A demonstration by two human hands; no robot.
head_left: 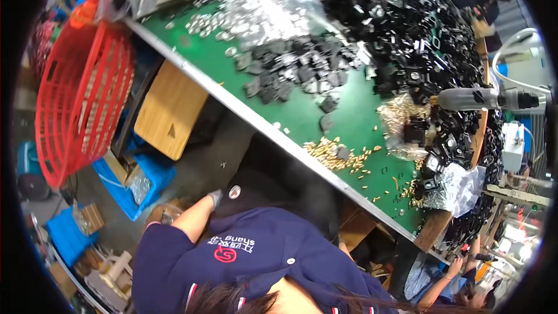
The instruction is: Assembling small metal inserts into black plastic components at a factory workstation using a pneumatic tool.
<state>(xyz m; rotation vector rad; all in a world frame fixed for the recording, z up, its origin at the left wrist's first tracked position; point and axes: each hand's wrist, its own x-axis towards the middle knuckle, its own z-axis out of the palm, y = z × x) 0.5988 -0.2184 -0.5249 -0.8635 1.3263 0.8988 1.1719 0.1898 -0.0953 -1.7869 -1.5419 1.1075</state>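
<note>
My left hand (215, 197), in a grey glove, hangs low by my dark lap below the table edge. Right beside it is a small round silver piece (234, 192). Its fingers are too small in the picture to tell whether they grip anything. My right hand is out of sight. My navy shirt (256, 256) fills the lower middle. Above lies the green table (349, 116) with loose brass parts (337, 156), a patch of flat grey parts (290, 70) and a big heap of black parts (407, 23).
A grey power screwdriver (471, 99) hangs over the table's right side. A clear bag of silver parts (261, 14) lies at the far end. On the floor at left are a red basket (81, 93), a wooden stool (170, 110) and a blue crate (136, 183). Another person's hands (456, 267) work at lower right.
</note>
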